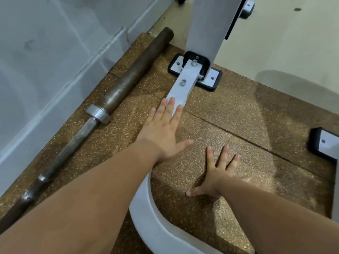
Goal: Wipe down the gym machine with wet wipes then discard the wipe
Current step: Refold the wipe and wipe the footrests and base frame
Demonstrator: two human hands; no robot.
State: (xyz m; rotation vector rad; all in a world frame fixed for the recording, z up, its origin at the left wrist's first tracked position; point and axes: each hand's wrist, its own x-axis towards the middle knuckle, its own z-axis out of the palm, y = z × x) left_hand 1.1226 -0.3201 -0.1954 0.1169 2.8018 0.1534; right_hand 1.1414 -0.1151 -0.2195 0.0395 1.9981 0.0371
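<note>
Where the white frame bar (185, 85) of the gym machine (146, 226) runs from its near curve to the far upright (207, 30), we see the left hand (161, 131) laid flat on it, fingers straight and close together, thumb out. Whether a wipe lies under the palm we cannot tell. Right of the bar, the right hand (218, 176) presses the speckled floor mat (238, 116), fingers spread apart. We count two bolts (183, 82) on the bar, two black-edged foot plates (211, 78) on the mat and one barbell (117, 90) along the left wall (45, 61). Open mat lies between the bar and the right plate.
</note>
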